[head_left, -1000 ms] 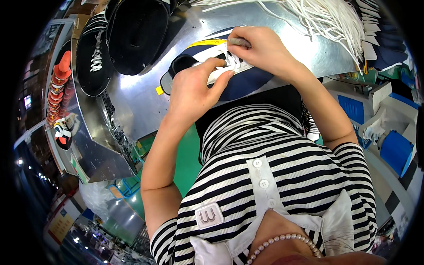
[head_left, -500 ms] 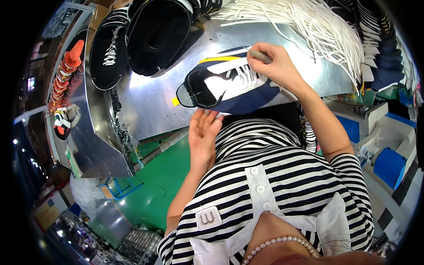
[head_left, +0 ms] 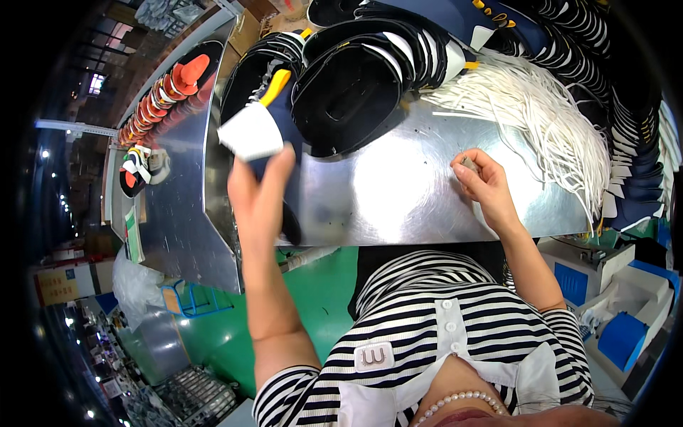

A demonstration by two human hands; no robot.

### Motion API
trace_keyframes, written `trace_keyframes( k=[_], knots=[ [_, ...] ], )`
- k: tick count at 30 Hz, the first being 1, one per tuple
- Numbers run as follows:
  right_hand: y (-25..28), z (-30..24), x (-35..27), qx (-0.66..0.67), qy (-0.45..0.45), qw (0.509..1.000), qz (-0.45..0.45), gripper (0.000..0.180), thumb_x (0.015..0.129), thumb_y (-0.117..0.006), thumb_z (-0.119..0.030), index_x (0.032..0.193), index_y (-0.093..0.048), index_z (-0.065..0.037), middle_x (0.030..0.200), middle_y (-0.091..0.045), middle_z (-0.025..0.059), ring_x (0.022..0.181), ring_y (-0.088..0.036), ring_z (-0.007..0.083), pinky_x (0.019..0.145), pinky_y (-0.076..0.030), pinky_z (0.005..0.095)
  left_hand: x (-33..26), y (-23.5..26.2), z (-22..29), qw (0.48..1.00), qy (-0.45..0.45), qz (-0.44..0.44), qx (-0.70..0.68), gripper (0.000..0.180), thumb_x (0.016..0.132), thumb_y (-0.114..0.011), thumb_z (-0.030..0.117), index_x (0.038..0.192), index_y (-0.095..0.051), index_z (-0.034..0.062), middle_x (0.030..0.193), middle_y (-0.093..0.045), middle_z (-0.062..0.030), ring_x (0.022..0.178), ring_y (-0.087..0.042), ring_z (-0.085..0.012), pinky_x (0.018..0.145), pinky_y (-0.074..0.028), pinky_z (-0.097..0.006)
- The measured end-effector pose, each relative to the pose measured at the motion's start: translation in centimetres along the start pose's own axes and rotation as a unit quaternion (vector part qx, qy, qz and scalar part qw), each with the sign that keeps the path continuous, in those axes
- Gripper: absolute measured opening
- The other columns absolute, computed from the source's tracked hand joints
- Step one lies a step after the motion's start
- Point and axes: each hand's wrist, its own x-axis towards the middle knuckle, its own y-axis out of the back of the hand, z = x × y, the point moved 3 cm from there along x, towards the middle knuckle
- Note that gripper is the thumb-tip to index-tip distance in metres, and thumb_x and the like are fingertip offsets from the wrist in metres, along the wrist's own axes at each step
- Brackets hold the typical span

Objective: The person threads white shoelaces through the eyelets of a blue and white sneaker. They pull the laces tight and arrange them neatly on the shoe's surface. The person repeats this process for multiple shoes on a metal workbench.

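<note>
My left hand [head_left: 260, 185], smeared by motion, grips a navy shoe upper [head_left: 252, 135] by its white end, from which a yellow tab sticks up. The upper is tilted in front of the left stack of shoe uppers [head_left: 238, 85], and much of it is hidden behind my fingers. Over the metal table [head_left: 341, 206], my right hand [head_left: 491, 188] is closed in a pinch round a small grey-brown handle [head_left: 469, 164]. Only the end of that handle shows; the rest is inside my fingers.
Nested black uppers [head_left: 348, 99] stand at the back middle. White laces [head_left: 533, 114] lie in a large heap at the back right, beside more stacked navy uppers [head_left: 633, 164]. Orange-red shoe parts [head_left: 167, 89] line the left side. A blue and white machine [head_left: 605, 285] stands at right.
The laced upper has left the middle of the table. My left hand has swung up and left, now holding an upper by the stack. My right hand has drawn back with the handle.
</note>
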Motion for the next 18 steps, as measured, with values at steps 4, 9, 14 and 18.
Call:
trace_keyframes(
  k=[4, 9, 14, 18],
  knots=[
    [2.3, 1.8, 0.2, -0.115, 0.026, 0.991, 0.061, 0.011, 0.093, -0.064, -0.015, 0.097, -0.061, -0.005, 0.07, -0.048, -0.0082, 0.058, -0.036, 0.0008, 0.053, -0.029, 0.0178, 14.1, -3.1, -11.3, 0.88, -0.05, -0.043, 0.47, 0.047, 0.091, -0.061, 0.041, 0.104, -0.058, -0.0046, 0.105, -0.063, -0.0259, 0.099, -0.06, -0.0444, 0.083, -0.048, -0.049],
    [3.7, 1.6, -0.8, -0.261, 0.086, 0.955, 0.111, 0.014, 0.09, -0.066, -0.014, 0.096, -0.064, -0.002, 0.07, -0.056, -0.0021, 0.063, -0.047, 0.0048, 0.057, -0.039, 0.0215, 26.3, -5.9, -22.2, 0.902, -0.195, -0.069, 0.38, 0.058, 0.091, -0.063, 0.039, 0.118, -0.053, -0.0113, 0.111, -0.059, -0.0306, 0.104, -0.057, -0.0462, 0.088, -0.047, -0.048],
    [5.7, -0.9, 2.4, -0.513, 0.165, 0.818, 0.202, 0.016, 0.086, -0.067, -0.018, 0.098, -0.069, -0.008, 0.067, -0.064, 0.0095, 0.059, -0.063, 0.0215, 0.056, -0.047, 0.0323, 24.1, -6.1, -20.9, 0.973, -0.075, -0.13, 0.172, 0.054, 0.095, -0.059, 0.038, 0.13, -0.053, -0.0041, 0.124, -0.057, -0.0236, 0.108, -0.061, -0.0332, 0.091, -0.049, -0.036],
    [7.5, -2.8, 8.1, -0.561, 0.278, 0.757, 0.188, 0.017, 0.085, -0.067, -0.014, 0.102, -0.071, -0.012, 0.075, -0.067, 0.006, 0.064, -0.063, 0.0195, 0.058, -0.048, 0.0318, 13.7, -1.2, -17.5, 0.989, 0.023, -0.053, 0.138, 0.041, 0.097, -0.061, 0.032, 0.123, -0.06, 0.0005, 0.11, -0.061, -0.012, 0.093, -0.06, -0.0153, 0.083, -0.048, -0.027]
  ],
)
